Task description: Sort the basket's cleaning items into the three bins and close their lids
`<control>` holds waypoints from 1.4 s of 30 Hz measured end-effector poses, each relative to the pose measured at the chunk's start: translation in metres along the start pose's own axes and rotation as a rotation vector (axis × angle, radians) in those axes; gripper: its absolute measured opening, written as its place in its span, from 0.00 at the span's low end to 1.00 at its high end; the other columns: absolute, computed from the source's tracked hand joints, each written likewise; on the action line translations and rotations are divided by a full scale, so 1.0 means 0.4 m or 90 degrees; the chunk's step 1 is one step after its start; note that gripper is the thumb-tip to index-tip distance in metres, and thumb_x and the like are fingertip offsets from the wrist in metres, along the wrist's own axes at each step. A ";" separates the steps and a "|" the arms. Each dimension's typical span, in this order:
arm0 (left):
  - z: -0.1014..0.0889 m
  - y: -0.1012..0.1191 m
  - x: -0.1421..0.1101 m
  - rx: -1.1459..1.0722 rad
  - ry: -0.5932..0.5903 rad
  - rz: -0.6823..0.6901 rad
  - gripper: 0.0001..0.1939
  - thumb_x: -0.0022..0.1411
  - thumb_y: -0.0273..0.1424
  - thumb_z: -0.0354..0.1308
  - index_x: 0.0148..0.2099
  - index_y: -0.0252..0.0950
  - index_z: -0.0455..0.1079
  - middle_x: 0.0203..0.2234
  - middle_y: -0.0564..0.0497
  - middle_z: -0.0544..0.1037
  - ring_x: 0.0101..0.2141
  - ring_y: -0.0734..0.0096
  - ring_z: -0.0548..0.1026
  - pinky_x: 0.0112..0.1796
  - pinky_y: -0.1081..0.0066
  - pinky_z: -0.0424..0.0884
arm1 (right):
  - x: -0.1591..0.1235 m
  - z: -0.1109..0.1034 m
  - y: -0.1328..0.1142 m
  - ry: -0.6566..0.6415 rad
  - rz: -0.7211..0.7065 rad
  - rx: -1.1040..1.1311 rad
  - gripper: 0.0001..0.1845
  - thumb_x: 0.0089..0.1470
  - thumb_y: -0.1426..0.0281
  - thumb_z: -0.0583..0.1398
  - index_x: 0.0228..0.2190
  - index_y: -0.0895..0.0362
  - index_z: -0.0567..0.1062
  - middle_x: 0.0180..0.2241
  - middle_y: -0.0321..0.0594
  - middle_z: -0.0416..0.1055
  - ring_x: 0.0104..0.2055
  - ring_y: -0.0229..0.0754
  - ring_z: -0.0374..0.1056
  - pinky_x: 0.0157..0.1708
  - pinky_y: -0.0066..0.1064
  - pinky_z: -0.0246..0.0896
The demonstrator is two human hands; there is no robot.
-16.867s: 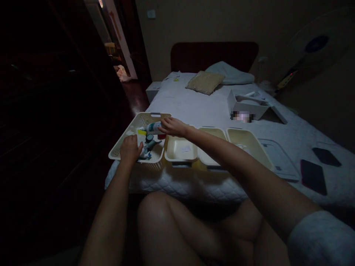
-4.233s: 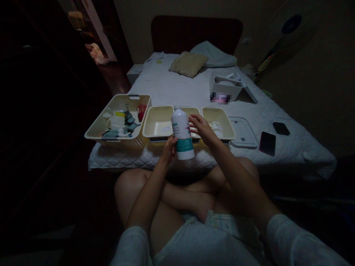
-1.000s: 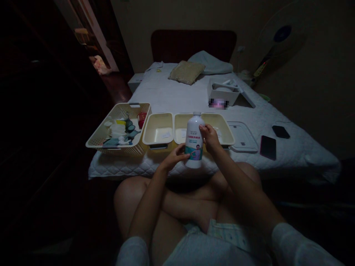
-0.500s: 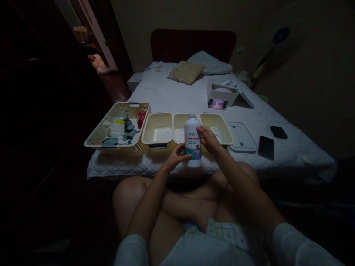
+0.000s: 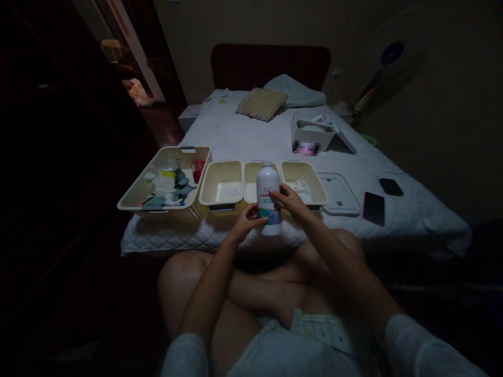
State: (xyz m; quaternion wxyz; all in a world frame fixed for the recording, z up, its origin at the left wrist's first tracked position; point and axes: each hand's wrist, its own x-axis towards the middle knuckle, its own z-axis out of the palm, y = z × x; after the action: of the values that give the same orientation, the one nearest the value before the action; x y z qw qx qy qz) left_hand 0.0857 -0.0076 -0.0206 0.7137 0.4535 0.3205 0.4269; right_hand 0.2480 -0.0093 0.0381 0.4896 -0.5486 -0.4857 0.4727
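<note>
A white bottle (image 5: 269, 180) with a teal and red printed label stands upright in the air before the bed's near edge. My left hand (image 5: 247, 224) is closed round its lower left side, thumb across the label. My right hand (image 5: 290, 201) grips its upper right side, fingers over the front. Behind it are three cream bins in a row: the left bin (image 5: 220, 183) with a small paper slip inside, the middle bin (image 5: 249, 184) partly hidden by the bottle, and the right bin (image 5: 314, 183) with a white pump head (image 5: 302, 188) in it.
Left of the bins, a perforated cream basket (image 5: 135, 196) holds several mixed items and a red container (image 5: 198, 170). A clear lid (image 5: 340, 193) and two dark phone-like slabs (image 5: 374, 208) lie to the right. Farther back are an opened white box (image 5: 320, 140) and a beige cushion (image 5: 262, 103).
The bottle came out of the basket area into both hands. Over the last second it has turned slightly and shifted a little left, with my right hand's fingers moving further across its front.
</note>
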 end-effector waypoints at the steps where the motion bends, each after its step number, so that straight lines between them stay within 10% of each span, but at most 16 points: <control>1: -0.001 0.000 0.000 0.000 -0.002 -0.001 0.30 0.34 0.32 0.71 0.42 0.35 0.65 0.37 0.50 0.74 0.39 0.66 0.72 0.47 0.61 0.64 | 0.002 0.000 0.002 -0.001 -0.001 -0.003 0.25 0.40 0.53 0.63 0.38 0.55 0.69 0.38 0.40 0.70 0.37 0.40 0.67 0.29 0.27 0.62; 17: 0.047 0.003 0.048 0.089 -0.002 0.061 0.29 0.36 0.33 0.70 0.43 0.35 0.65 0.38 0.49 0.74 0.41 0.66 0.72 0.47 0.62 0.65 | 0.035 -0.040 -0.023 0.031 -0.084 -0.063 0.27 0.34 0.55 0.66 0.35 0.58 0.71 0.32 0.39 0.70 0.32 0.39 0.66 0.28 0.29 0.62; 28: 0.208 0.044 0.233 0.311 -0.090 0.169 0.29 0.48 0.41 0.63 0.50 0.34 0.64 0.40 0.43 0.73 0.39 0.64 0.71 0.42 0.64 0.67 | 0.148 -0.254 -0.088 0.168 -0.080 -0.018 0.25 0.35 0.53 0.66 0.29 0.60 0.72 0.26 0.40 0.70 0.27 0.37 0.65 0.24 0.29 0.60; 35: 0.197 -0.011 0.264 0.673 -0.258 0.341 0.15 0.50 0.41 0.61 0.37 0.37 0.73 0.42 0.42 0.71 0.46 0.57 0.66 0.49 0.58 0.59 | 0.218 -0.404 -0.002 0.287 -0.029 -0.127 0.27 0.31 0.56 0.68 0.32 0.60 0.72 0.27 0.41 0.71 0.27 0.40 0.66 0.23 0.30 0.61; 42: 0.193 -0.060 0.276 0.747 -0.301 0.346 0.12 0.58 0.37 0.52 0.30 0.37 0.73 0.30 0.42 0.72 0.38 0.60 0.67 0.41 0.62 0.62 | 0.279 -0.388 0.099 0.292 0.021 -0.174 0.29 0.31 0.54 0.67 0.33 0.61 0.71 0.28 0.43 0.71 0.27 0.40 0.67 0.26 0.32 0.63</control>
State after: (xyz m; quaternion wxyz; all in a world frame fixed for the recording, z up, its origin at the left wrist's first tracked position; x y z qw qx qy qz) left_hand 0.2061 0.0573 -0.0210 0.2688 0.9099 0.2095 0.2364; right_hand 0.4142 0.0878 0.0053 0.5004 -0.7102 -0.4125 0.2740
